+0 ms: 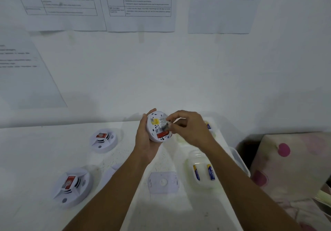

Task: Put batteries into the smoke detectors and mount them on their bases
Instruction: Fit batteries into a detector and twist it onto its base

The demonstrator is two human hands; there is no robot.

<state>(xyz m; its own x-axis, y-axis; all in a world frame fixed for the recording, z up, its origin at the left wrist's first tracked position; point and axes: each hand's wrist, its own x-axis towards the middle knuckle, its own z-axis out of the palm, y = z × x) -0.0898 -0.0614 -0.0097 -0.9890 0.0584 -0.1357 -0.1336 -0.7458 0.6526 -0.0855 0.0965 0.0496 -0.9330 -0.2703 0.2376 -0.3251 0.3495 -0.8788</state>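
Observation:
My left hand holds a white smoke detector above the table, its back turned toward me, with a yellow label and one red battery seated in its compartment. My right hand pinches a second battery, blurred, against the compartment just above the red one. A flat white base plate lies on the table below the hands. Two blue and yellow batteries lie in a small clear tub to the right.
Two more white detectors with red stickers rest face up at the left and front left. A further clear container with a battery stands behind my right hand. Printed sheets hang on the wall; patterned fabric lies off the table's right edge.

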